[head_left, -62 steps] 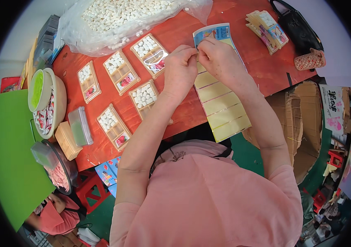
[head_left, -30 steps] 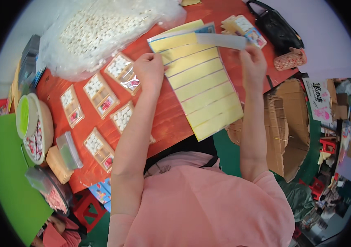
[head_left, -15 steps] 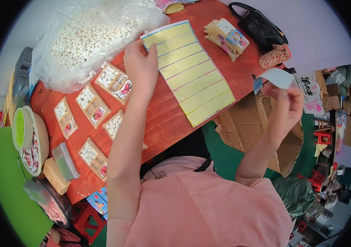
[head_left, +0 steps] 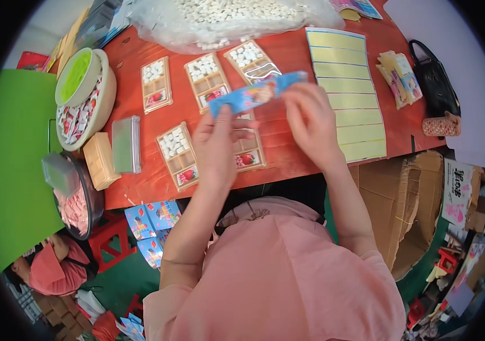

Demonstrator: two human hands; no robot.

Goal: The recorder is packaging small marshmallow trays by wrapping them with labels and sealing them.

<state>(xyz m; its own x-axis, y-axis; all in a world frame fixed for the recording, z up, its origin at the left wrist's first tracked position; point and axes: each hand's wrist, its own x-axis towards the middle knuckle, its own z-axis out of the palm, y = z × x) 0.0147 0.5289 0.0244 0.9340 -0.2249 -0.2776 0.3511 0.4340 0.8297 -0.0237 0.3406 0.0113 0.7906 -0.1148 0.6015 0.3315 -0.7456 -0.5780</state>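
A blue printed label strip [head_left: 258,95] stretches between my two hands, above the trays. My left hand [head_left: 217,142] pinches its left end, thumb on top. At the other end, my right hand [head_left: 313,122] has its fingertips closed on the strip, a little blurred. Beneath and around lie small compartment trays of white pieces and red packets: one at the left [head_left: 156,85], one in the middle [head_left: 205,79], one with a shiny cover [head_left: 252,61], one nearer me [head_left: 178,156]. Another tray [head_left: 248,159] is partly hidden behind my left hand. Right of my right hand lies a yellow label sheet [head_left: 347,94].
A clear bag of white pieces [head_left: 242,20] fills the far side. Labelled trays [head_left: 400,79], a black handbag [head_left: 436,79] and a woven pouch [head_left: 441,126] lie right. Bowls [head_left: 103,85], stacked trays [head_left: 100,162] and clear lids [head_left: 126,145] stand left. A cardboard box [head_left: 390,216] sits below.
My view has turned left. My right hand has brought the label strip from the right side to above the trays. My left hand has left the yellow sheet and taken the strip's other end.
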